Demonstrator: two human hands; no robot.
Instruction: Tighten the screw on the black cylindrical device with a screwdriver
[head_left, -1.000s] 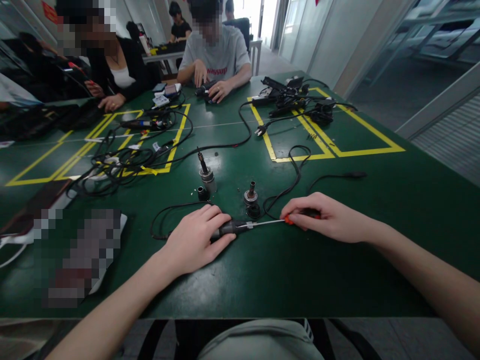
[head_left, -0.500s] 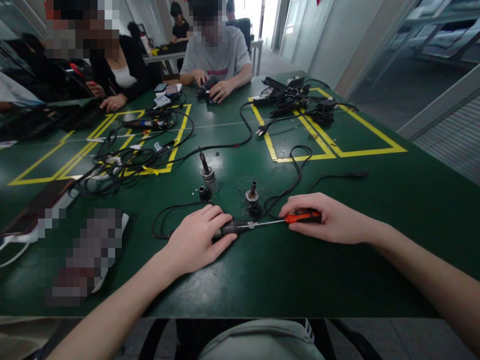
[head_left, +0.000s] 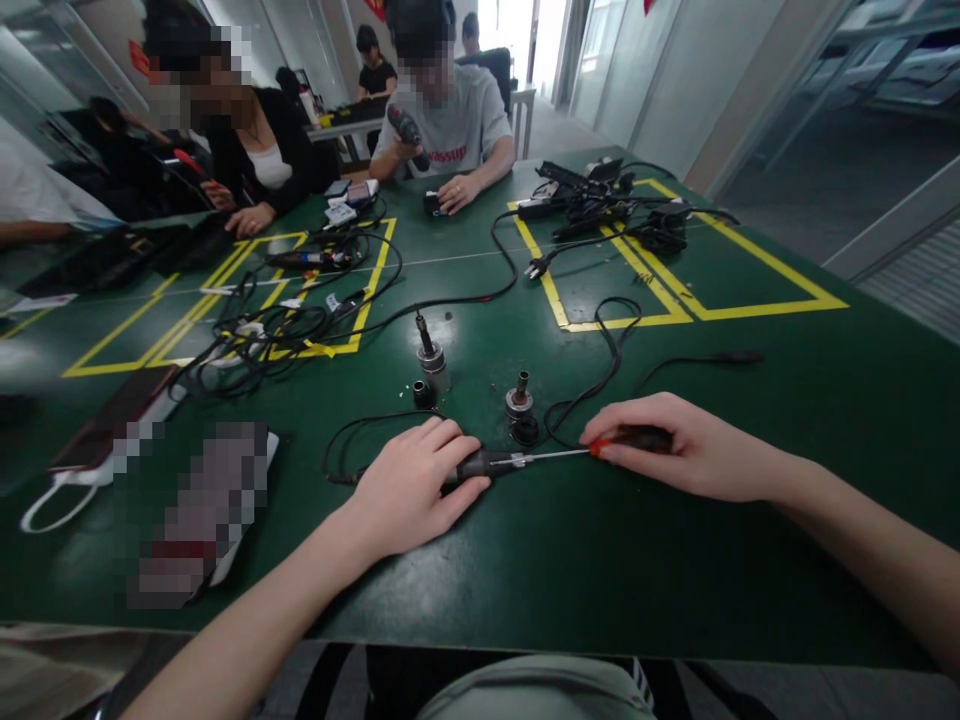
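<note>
My left hand (head_left: 416, 480) is closed around a black tool handle (head_left: 472, 465) that lies on the green table, its thin cord looping out behind. With my right hand (head_left: 667, 450) I grip a red and black screwdriver (head_left: 637, 437). The screwdriver's shaft reaches left to the metal end of the black handle, where the exact contact is too small to make out. Just beyond stand a metal cylinder with a dark spindle (head_left: 430, 350) and a shorter round metal part with a stem (head_left: 519, 398). A small black ring (head_left: 525, 430) and a black collar (head_left: 422, 393) lie beside them.
Tangled black cables (head_left: 277, 310) cover the left taped area. More dark tools and cables (head_left: 592, 200) lie at the far right. Two phones (head_left: 112, 415) are at the left, one blurred (head_left: 206, 510). Across the table, a co-worker holds a power drill (head_left: 405, 125).
The whole view has shifted slightly. Both my hands keep their holds, and the screwdriver handle looks turned in my right fingers. The co-worker across has raised the drill off the table.
</note>
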